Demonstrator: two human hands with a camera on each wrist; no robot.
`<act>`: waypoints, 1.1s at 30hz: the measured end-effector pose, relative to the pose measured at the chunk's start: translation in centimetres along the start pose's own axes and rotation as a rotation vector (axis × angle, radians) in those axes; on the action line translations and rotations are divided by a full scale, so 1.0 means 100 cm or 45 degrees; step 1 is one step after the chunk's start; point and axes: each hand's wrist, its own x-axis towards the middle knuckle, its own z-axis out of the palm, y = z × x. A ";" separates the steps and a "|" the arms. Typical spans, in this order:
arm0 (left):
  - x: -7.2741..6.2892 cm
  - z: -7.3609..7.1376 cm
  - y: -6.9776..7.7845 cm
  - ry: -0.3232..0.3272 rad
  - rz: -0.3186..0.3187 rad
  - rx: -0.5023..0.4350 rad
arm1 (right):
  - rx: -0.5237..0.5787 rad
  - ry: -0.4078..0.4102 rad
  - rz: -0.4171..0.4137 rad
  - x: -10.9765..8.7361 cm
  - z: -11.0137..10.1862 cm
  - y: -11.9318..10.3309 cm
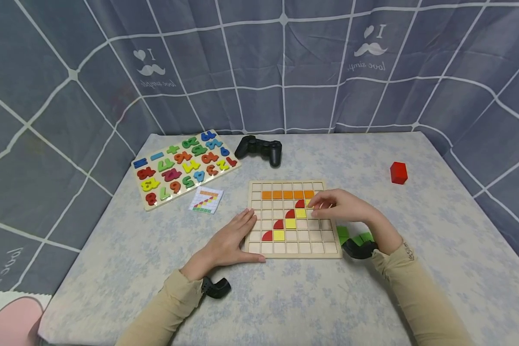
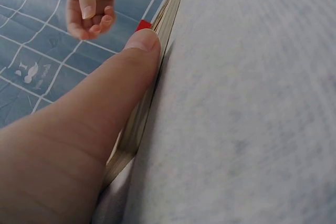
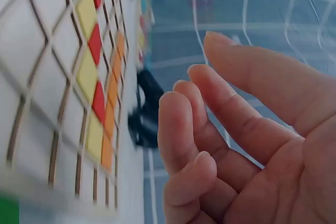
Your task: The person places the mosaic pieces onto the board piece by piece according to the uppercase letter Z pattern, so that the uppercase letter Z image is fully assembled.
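A wooden grid board (image 1: 294, 247) lies in the middle of the table, with orange squares (image 1: 287, 194) in a row near its top. Red quarter-round pieces (image 1: 266, 235) and yellow squares (image 1: 290, 223) climb diagonally across it. My left hand (image 1: 231, 240) rests at the board's left side, fingers straight over the rim; its thumb (image 2: 126, 72) lies along the front edge in the left wrist view. Over the board's right part hovers my right hand (image 1: 346, 205), fingers loosely bent. In the right wrist view, nothing sits between its fingertips (image 3: 176, 111).
Green squares (image 1: 342, 232) lie right of the board, partly under the right wrist. A small pattern card (image 1: 206, 200) sits left of it, below a number puzzle board (image 1: 186, 166). A black game controller (image 1: 259, 148) stands behind, and a red block (image 1: 399, 173) at the right.
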 end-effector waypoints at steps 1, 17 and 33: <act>0.000 0.000 0.000 0.002 0.003 0.001 | 0.014 0.011 0.020 -0.003 -0.004 0.004; 0.000 0.001 0.000 0.001 -0.011 0.006 | 0.063 0.115 0.168 -0.032 -0.038 0.055; 0.000 0.001 0.001 0.004 -0.006 0.002 | 0.107 0.062 0.208 -0.036 -0.044 0.080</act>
